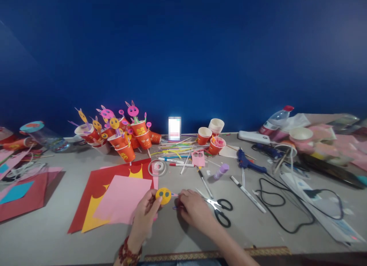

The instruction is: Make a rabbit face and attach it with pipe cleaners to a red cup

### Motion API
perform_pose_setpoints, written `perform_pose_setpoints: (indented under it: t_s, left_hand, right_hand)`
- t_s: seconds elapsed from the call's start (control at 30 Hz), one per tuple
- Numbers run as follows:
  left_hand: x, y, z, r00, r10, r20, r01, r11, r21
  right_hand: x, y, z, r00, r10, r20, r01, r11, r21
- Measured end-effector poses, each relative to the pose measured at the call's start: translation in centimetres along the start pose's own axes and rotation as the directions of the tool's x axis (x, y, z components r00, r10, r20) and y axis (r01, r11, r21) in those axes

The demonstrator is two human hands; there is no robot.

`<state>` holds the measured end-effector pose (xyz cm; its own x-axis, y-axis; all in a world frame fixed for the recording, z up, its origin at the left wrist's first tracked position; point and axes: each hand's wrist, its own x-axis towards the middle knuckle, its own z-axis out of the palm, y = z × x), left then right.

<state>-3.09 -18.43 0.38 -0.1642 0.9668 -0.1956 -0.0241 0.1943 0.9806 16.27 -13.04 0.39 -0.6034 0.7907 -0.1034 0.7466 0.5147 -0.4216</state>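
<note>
My left hand (145,218) pinches a small yellow paper disc (163,195) with two blue dots, holding it upright just above the grey table (258,227). My right hand (193,208) is closed beside it, fingertips touching a thin purple strip at the disc's right edge. A beaded bracelet sits on my left wrist. Pink paper (123,199) lies on red and yellow sheets to the left of my hands. Black-handled scissors (219,208) lie just right of my right hand.
Orange paper cups with pink and yellow bunny toppers (126,137) cluster at the back left. Markers, straws, a tape roll (157,167), a glue stick (220,171), a blue glue gun (248,162) with black cord, more cups and a bottle (276,120) crowd the back and right.
</note>
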Motion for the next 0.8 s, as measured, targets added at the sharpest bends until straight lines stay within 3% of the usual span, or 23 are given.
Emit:
perform_pose_setpoints:
  t_s: [0.1,0.2,0.37,0.53,0.63,0.8]
  left_hand:
    - [0.1,-0.3,-0.2,0.999,-0.038,0.028,0.038,0.999,-0.017]
    - [0.1,-0.6,-0.3,0.989,-0.044,0.139,0.045,0.999,0.001]
    - [-0.2,0.0,-0.2,0.915,0.116,0.388,-0.154,0.986,0.067]
    - [-0.5,1.2,-0.1,0.823,0.19,0.535,-0.352,0.91,0.218]
    - [-0.6,1.3,-0.8,0.793,0.184,0.581,-0.409,0.867,0.284]
    - [-0.8,1.1,-2.6,0.819,0.145,0.555,-0.408,0.828,0.385]
  right_hand:
    - [-0.2,0.3,0.0,0.999,-0.043,-0.015,0.044,0.999,0.017]
    - [-0.5,0.6,-0.4,0.997,-0.065,-0.036,0.067,0.996,0.054]
    - [-0.9,0.4,-2.4,0.983,-0.161,-0.093,0.177,0.962,0.207]
    - [-0.8,0.5,-4.0,0.966,-0.237,-0.104,0.256,0.936,0.243]
    - [-0.6,1.2,-3.9,0.972,-0.214,-0.097,0.23,0.954,0.19]
    - [0.0,1.1,-2.4,0.965,-0.262,-0.025,0.263,0.959,0.105]
